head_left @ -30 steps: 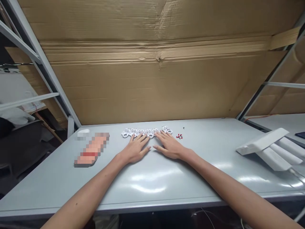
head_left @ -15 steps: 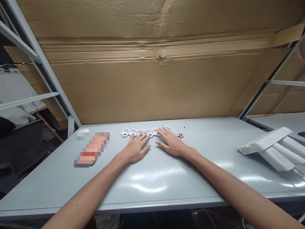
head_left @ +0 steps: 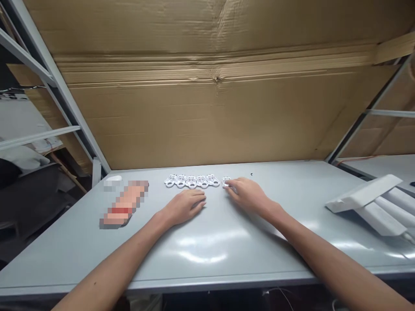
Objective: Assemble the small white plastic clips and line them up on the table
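Right hand (head_left: pixel 249 194) touches the rightmost white piece (head_left: pixel 226 179); whether it grasps, I cannot tell
Left hand (head_left: pixel 183 205), empty, has drawn back, so the five ringed pieces (head_left: pixel 191 179) on the worktop (head_left: pixel 155 263) lie uncovered

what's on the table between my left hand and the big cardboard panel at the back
In the head view, a row of five white pieces lies between your left hand and the cardboard panel.

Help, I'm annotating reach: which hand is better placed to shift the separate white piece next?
Probably the right hand: its fingertips are at that white piece, while the left hand lies nearer the row of five.
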Tool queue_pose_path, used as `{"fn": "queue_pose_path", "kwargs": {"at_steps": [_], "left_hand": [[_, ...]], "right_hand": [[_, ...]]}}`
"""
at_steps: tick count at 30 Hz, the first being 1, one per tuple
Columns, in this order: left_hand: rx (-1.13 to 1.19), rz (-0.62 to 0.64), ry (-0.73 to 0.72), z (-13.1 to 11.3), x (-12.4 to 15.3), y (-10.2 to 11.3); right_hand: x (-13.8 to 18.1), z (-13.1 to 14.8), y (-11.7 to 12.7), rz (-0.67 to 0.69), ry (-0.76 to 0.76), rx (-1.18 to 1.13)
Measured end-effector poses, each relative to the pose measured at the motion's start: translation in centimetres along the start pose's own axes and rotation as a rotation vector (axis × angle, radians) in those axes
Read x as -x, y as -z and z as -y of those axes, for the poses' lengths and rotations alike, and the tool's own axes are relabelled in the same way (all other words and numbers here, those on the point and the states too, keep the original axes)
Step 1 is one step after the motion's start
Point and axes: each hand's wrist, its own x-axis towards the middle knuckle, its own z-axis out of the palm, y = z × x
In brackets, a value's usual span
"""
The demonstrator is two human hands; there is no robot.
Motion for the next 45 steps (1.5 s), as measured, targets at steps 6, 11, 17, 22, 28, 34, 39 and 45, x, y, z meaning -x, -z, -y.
{"fn": "queue_pose_path", "kwargs": {"at_steps": [6,11,17,22,28,34,39,45], "left_hand": [[0.007,-0.003,-0.008,0.0,0.0,0.2],[0.006,0.003,-0.007,0.0,0.0,0.2],[-0.014,-0.003,0.001,0.2,0.1,0.2],[-0.093,-0.067,0.095,0.6,0.4,0.1],[-0.14,-0.17,0.123,0.9,0.3,-0.2],[-0.166,-0.095,0.119,0.7,0.6,-0.3],[-0.092,-0.06,0.15,0.2,0.4,-0.6],[-0.073,-0.108,0.119,0.6,0.3,-1.2]], "right_hand": [[-0.8,-2.2,-0.5,-0.046,0.163,-0.052],[-0.8,-2.8,-0.6,0.017,0.155,-0.11],[-0.6,-3.0,0.0,-0.033,0.065,-0.187],[-0.5,-1.5,-0.5,-0.099,0.238,-0.335],[-0.3,1.5,-2.1,-0.043,0.434,-0.41],[-0.6,0.8,-2.2,-0.158,0.427,-0.384],[-0.6,0.7,-2.5,-0.141,0.453,-0.375],[-0.6,1.0,-2.8,-0.118,0.424,-0.382]]}}
